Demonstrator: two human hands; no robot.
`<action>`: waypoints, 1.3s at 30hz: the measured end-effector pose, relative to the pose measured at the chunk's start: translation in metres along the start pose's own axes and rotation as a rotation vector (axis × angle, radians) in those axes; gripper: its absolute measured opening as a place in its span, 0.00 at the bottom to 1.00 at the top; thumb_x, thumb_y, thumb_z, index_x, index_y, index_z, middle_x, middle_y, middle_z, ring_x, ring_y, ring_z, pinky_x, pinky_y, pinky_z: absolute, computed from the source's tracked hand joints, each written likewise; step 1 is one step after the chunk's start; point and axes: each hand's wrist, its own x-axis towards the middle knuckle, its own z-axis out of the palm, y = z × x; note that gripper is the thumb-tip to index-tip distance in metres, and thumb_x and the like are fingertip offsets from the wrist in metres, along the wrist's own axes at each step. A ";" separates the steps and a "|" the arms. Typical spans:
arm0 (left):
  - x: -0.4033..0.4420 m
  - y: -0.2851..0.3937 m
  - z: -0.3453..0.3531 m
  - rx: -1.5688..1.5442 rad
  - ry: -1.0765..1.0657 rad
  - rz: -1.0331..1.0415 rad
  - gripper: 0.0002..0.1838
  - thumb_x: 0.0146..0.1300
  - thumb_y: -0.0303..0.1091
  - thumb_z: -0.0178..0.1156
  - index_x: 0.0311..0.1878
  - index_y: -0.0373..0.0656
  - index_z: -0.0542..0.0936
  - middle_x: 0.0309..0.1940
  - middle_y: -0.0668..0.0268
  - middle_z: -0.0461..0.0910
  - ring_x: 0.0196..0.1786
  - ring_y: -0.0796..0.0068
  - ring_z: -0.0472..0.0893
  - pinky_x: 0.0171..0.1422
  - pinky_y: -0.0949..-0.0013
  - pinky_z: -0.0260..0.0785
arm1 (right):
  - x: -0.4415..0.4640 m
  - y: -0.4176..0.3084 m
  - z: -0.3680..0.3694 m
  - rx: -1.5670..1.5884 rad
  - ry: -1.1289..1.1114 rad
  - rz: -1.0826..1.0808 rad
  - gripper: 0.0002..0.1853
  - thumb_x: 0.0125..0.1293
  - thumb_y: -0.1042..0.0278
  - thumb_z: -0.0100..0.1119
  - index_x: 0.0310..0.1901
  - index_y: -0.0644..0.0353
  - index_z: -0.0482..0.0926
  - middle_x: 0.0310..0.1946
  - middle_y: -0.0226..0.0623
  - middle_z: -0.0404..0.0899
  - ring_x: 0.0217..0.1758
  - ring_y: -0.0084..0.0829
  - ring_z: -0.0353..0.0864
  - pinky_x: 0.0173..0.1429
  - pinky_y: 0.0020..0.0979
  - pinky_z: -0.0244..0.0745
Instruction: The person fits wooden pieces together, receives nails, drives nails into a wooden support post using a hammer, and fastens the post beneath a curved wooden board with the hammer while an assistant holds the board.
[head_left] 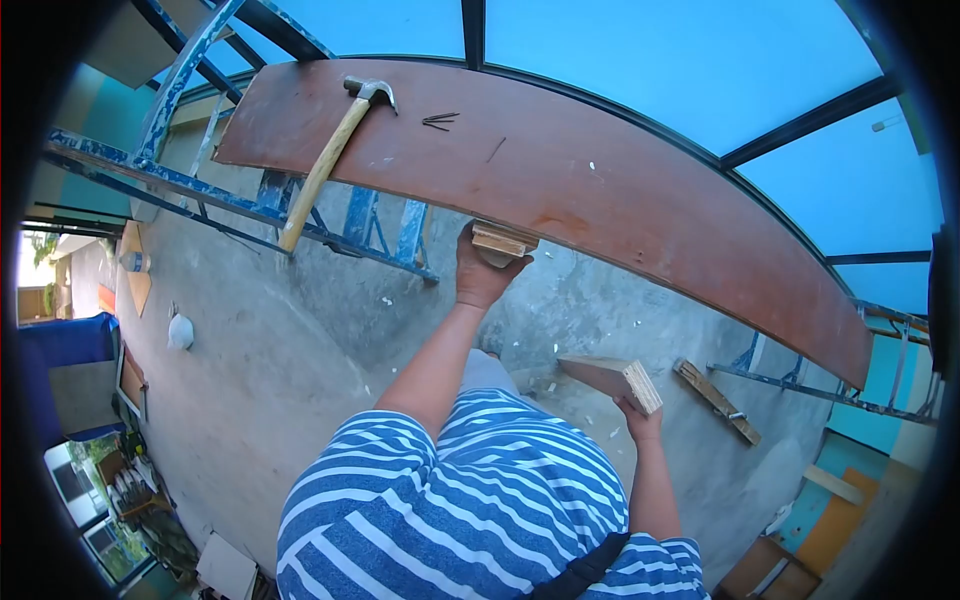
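Note:
My left hand (482, 278) is closed around a short stack of wooden pieces (500, 240), held at the near edge of a long reddish-brown board (600, 190). Whether the stack touches the board I cannot tell. Lower and to the right, my right hand (640, 420) grips a thick plywood block (612, 376) with its layered end facing up. A claw hammer (330, 165) lies across the left part of the board, its wooden handle sticking out past the near edge. Several nails (438, 121) lie beside the hammer head, and a single nail (496, 150) rests farther right.
Blue paint-spattered metal frames (190, 185) stand under the board's left end, with another metal frame (800, 385) at the right end. A wooden offcut (718, 402) lies on the concrete floor (270, 350). A white bag (180, 332) sits on the floor at left.

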 end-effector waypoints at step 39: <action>-0.003 -0.002 -0.003 0.118 -0.059 -0.067 0.55 0.42 0.45 0.83 0.67 0.36 0.57 0.57 0.52 0.72 0.62 0.57 0.75 0.66 0.59 0.70 | -0.040 0.019 0.002 0.056 0.078 0.037 0.25 0.53 0.63 0.81 0.51 0.64 0.84 0.46 0.40 0.87 0.48 0.34 0.86 0.54 0.36 0.80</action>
